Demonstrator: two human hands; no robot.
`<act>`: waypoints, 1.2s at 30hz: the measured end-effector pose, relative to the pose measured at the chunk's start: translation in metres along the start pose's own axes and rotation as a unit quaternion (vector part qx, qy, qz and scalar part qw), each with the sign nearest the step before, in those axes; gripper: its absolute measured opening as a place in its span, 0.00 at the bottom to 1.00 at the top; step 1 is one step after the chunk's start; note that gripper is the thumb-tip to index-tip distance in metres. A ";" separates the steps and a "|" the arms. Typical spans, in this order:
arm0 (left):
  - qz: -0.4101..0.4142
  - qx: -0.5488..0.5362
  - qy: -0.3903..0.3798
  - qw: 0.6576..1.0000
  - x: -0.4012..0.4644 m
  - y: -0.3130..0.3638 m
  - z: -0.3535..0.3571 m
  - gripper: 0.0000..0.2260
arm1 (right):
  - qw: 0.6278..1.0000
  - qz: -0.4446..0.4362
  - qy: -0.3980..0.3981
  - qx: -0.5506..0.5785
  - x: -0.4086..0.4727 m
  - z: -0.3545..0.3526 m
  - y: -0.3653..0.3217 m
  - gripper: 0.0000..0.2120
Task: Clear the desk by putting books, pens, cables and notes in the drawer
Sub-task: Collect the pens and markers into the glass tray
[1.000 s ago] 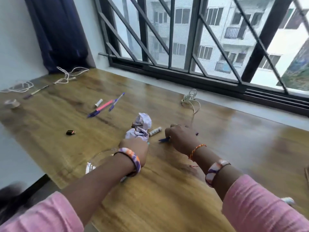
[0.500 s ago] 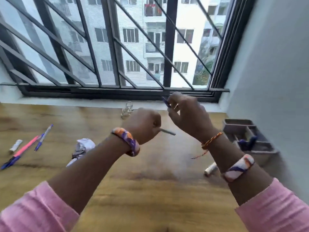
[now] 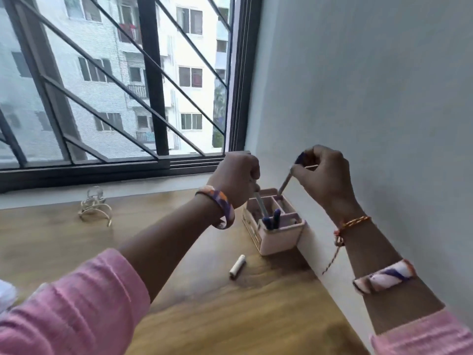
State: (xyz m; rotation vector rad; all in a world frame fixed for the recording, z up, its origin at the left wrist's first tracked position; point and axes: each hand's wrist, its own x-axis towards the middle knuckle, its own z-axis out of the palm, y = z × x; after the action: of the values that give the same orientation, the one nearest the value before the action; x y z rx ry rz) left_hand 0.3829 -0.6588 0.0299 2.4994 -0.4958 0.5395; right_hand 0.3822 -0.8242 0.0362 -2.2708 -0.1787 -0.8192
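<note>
Both of your hands have travelled from mid-air above the desk to the pale pink compartmented plastic pen holder (image 3: 279,235), which earlier sat off to your right. Your left hand (image 3: 236,179) has its fingers curled round a thin grey pen (image 3: 261,204), whose lower end now dips into the holder's middle compartment. Your right hand (image 3: 323,175) pinches a second grey pen with a dark blue cap (image 3: 285,184) near its top, and its tip reaches the holder's back compartment. Two dark blue pen ends (image 3: 272,220) stand in the holder already.

That holder sits in the corner of the wooden desk (image 3: 204,316), tight against the grey wall (image 3: 371,98) on its right, with the black-framed barred window (image 3: 153,80) just behind it, so open room lies only to the holder's left and front. A small white cylindrical cap (image 3: 237,266) lies on the desk just in front of the holder. A coiled pale cable (image 3: 94,207) rests well left of the holder, near the window sill.
</note>
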 end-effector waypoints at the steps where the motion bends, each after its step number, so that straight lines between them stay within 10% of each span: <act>1: 0.004 -0.005 0.001 1.000 0.002 0.002 0.004 0.06 | 1.000 0.003 -0.003 -0.011 0.000 -0.003 0.002 0.06; 18: -0.061 -0.040 0.062 0.995 0.037 -0.006 0.041 0.06 | 0.999 0.014 -0.044 -0.028 0.014 0.019 0.020 0.07; 27: -0.112 0.026 -0.033 0.993 0.045 -0.028 0.057 0.13 | 0.991 0.038 -0.125 -0.003 0.032 0.071 0.034 0.06; 36: -0.188 0.005 0.025 0.982 -0.018 -0.092 -0.002 0.09 | 0.978 -0.116 -0.169 0.035 0.034 0.105 -0.046 0.04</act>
State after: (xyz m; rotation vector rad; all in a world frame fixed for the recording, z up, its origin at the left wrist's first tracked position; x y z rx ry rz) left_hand 0.4074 -0.5806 -0.0152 2.4954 0.0031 0.4511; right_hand 0.4465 -0.7236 0.0256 -2.3356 -0.6286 -0.5243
